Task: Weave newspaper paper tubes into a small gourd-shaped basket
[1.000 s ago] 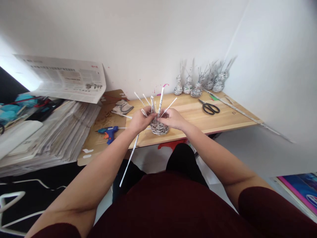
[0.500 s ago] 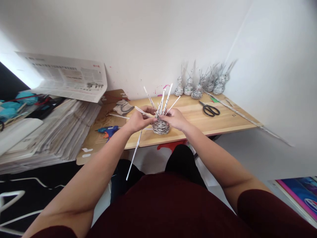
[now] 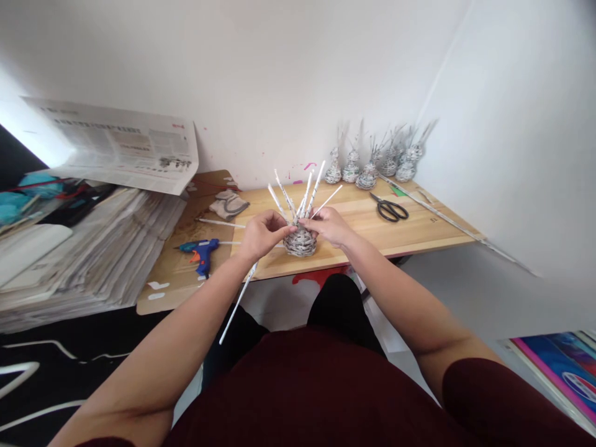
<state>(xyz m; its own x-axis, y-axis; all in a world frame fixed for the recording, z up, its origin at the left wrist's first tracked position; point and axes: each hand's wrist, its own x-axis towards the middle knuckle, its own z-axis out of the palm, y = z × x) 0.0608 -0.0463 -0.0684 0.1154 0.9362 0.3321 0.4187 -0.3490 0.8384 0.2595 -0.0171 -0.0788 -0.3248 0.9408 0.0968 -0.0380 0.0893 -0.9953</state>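
A small round basket (image 3: 300, 243) woven from rolled newspaper strips stands near the front edge of the wooden table. Several white paper sticks (image 3: 315, 187) rise and fan out from its top. My left hand (image 3: 264, 233) is closed at the basket's left rim, thumb and fingers pinching a paper strip there. A long paper strip (image 3: 238, 302) hangs from beneath this hand past the table edge. My right hand (image 3: 329, 226) grips the basket's upper right rim, its thumb on the near side. The palms hide part of the rim.
Scissors (image 3: 391, 208) lie to the right, before several woven gourd shapes (image 3: 366, 176) by the wall. A long paper tube (image 3: 433, 211) overhangs the right edge. At left are a blue glue gun (image 3: 203, 253), a cloth glove (image 3: 228, 205) and stacked newspapers (image 3: 121, 248).
One upright stick at the left, near my left hand, now stands steeper. My left hand has closed nearer the rim, and the hanging strip has swung left. The view has shifted slightly.
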